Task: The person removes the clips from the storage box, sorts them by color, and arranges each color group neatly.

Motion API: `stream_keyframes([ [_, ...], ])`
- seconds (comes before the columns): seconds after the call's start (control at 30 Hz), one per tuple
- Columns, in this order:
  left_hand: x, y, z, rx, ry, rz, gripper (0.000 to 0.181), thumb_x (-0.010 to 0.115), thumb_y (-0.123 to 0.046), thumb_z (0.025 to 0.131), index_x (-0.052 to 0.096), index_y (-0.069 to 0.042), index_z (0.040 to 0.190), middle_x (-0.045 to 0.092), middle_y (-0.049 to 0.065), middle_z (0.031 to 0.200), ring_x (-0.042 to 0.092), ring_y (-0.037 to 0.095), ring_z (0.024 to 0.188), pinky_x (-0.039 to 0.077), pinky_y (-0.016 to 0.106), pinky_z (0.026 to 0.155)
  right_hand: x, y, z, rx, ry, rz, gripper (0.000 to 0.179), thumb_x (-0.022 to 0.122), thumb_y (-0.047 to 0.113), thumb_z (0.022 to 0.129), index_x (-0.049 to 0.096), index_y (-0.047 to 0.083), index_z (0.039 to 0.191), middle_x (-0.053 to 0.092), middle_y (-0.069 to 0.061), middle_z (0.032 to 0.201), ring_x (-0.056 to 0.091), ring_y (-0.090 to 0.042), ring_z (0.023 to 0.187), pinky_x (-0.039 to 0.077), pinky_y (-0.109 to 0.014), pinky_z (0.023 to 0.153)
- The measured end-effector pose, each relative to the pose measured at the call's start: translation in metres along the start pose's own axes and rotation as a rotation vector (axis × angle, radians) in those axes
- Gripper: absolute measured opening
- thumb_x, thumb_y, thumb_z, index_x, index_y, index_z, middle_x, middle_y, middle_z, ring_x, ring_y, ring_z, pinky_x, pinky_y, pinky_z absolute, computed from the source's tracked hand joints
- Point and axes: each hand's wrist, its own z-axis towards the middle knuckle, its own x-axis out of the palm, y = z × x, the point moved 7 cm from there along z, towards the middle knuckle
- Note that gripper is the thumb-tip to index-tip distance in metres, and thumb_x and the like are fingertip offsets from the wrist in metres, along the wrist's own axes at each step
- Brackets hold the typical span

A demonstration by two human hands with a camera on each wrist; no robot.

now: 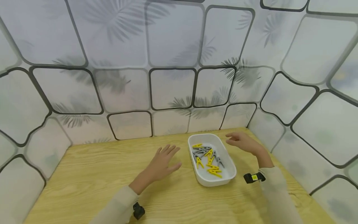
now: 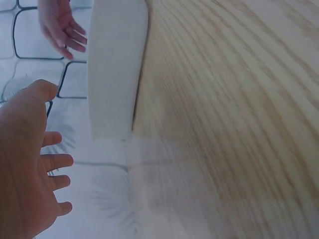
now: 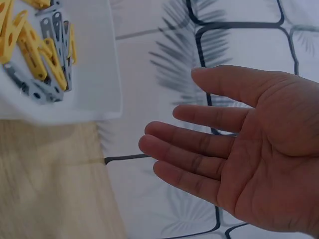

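Note:
A white plastic tub (image 1: 230,169) stands on the table, and in it lie several yellow clothespins (image 1: 213,168) and grey clothespins (image 1: 202,151), loosely jumbled. To its left hovers my left hand (image 1: 160,163), fingers spread and nothing in them. My right hand (image 1: 244,142) hangs just off the tub's far right side, palm facing it. In the right wrist view the fingers (image 3: 194,134) of that hand are extended and hold nothing, with the tub's wall (image 3: 94,74) apart from them. The left wrist view shows the tub's outer side (image 2: 114,69) beyond the left thumb.
The wood-grain table (image 1: 98,174) extends to the left and front of the tub. Patterned panels (image 1: 173,87) with dark rounded outlines and leaf prints rise behind the table and along its sides. Both wrists carry small black cameras, one (image 1: 254,177) beside the right sleeve.

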Motion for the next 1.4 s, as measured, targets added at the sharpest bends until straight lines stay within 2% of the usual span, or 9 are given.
stream_keyframes([
  [0.17, 0.001, -0.022, 0.02, 0.086, -0.041, -0.012, 0.064, 0.06, -0.042, 0.101, 0.044, -0.007, 0.152, 0.046, 0.019, 0.155, 0.037, 0.042, 0.148, 0.025, 0.066, 0.118, 0.012, -0.034, 0.003, 0.048, 0.049, 0.072, 0.052, 0.056, 0.023, 0.105, 0.047, -0.01, 0.144, 0.066, -0.03, 0.126, 0.068, -0.036, 0.106, 0.054, -0.054, 0.092],
  [0.27, 0.004, -0.034, 0.032, 0.144, -0.069, 0.007, 0.062, 0.064, -0.037, 0.099, 0.048, -0.006, 0.149, 0.052, 0.017, 0.15, 0.044, 0.038, 0.143, 0.032, 0.06, 0.116, 0.018, -0.044, 0.005, 0.051, 0.062, 0.12, 0.052, 0.058, 0.021, 0.104, 0.048, -0.011, 0.143, 0.069, -0.028, 0.121, 0.07, -0.033, 0.101, 0.056, -0.051, 0.09],
  [0.4, 0.009, -0.048, 0.049, 0.19, -0.068, 0.041, 0.058, 0.068, -0.034, 0.097, 0.051, -0.007, 0.146, 0.057, 0.014, 0.144, 0.049, 0.033, 0.137, 0.036, 0.054, 0.114, 0.021, -0.046, 0.006, 0.047, 0.075, 0.15, 0.051, 0.061, 0.02, 0.102, 0.051, -0.012, 0.141, 0.073, -0.023, 0.113, 0.07, -0.029, 0.096, 0.057, -0.045, 0.085],
  [0.7, 0.027, -0.067, 0.082, 0.231, 0.051, 0.16, 0.055, 0.068, -0.037, 0.097, 0.055, -0.01, 0.143, 0.061, 0.009, 0.137, 0.053, 0.027, 0.133, 0.037, 0.048, 0.116, 0.023, -0.046, 0.005, 0.055, 0.093, 0.152, 0.046, 0.061, 0.013, 0.099, 0.054, -0.013, 0.137, 0.074, -0.014, 0.098, 0.067, -0.019, 0.085, 0.057, -0.037, 0.076],
  [0.87, 0.04, -0.082, 0.094, 0.326, 0.136, 0.23, 0.051, 0.069, -0.039, 0.095, 0.061, -0.013, 0.137, 0.064, 0.005, 0.133, 0.057, 0.023, 0.128, 0.041, 0.046, 0.111, 0.024, -0.046, 0.006, 0.053, 0.098, 0.154, 0.042, 0.062, 0.012, 0.098, 0.058, -0.01, 0.134, 0.075, -0.012, 0.097, 0.067, -0.017, 0.083, 0.056, -0.036, 0.075],
  [1.0, 0.047, -0.097, 0.094, 0.427, 0.156, 0.325, 0.045, 0.073, -0.04, 0.092, 0.065, -0.016, 0.13, 0.066, 0.001, 0.125, 0.059, 0.02, 0.119, 0.046, 0.043, 0.102, 0.026, -0.044, 0.008, 0.037, 0.116, 0.158, 0.041, 0.062, 0.011, 0.098, 0.059, -0.01, 0.133, 0.075, -0.011, 0.095, 0.067, -0.02, 0.083, 0.056, -0.038, 0.075],
  [1.1, 0.052, -0.107, 0.096, 0.461, 0.171, 0.401, 0.041, 0.073, -0.039, 0.092, 0.067, -0.018, 0.127, 0.066, -0.001, 0.122, 0.059, 0.017, 0.116, 0.048, 0.041, 0.1, 0.026, -0.043, 0.008, 0.04, 0.122, 0.16, 0.042, 0.061, 0.009, 0.098, 0.058, -0.011, 0.134, 0.075, -0.01, 0.093, 0.067, -0.02, 0.083, 0.057, -0.041, 0.075],
  [1.23, 0.061, -0.112, 0.104, 0.447, 0.221, 0.447, 0.038, 0.073, -0.038, 0.093, 0.067, -0.021, 0.126, 0.065, -0.003, 0.124, 0.058, 0.015, 0.118, 0.048, 0.039, 0.102, 0.026, -0.044, 0.009, 0.051, 0.117, 0.161, 0.041, 0.061, 0.008, 0.097, 0.058, -0.011, 0.134, 0.075, -0.01, 0.093, 0.067, -0.021, 0.082, 0.057, -0.044, 0.076],
  [1.4, 0.074, -0.109, 0.11, 0.413, 0.286, 0.449, 0.034, 0.071, -0.036, 0.094, 0.07, -0.022, 0.125, 0.067, -0.006, 0.122, 0.058, 0.015, 0.12, 0.046, 0.04, 0.106, 0.026, -0.042, 0.009, 0.057, 0.106, 0.171, 0.04, 0.062, 0.006, 0.097, 0.059, -0.01, 0.134, 0.075, -0.01, 0.091, 0.066, -0.021, 0.08, 0.057, -0.049, 0.077],
])
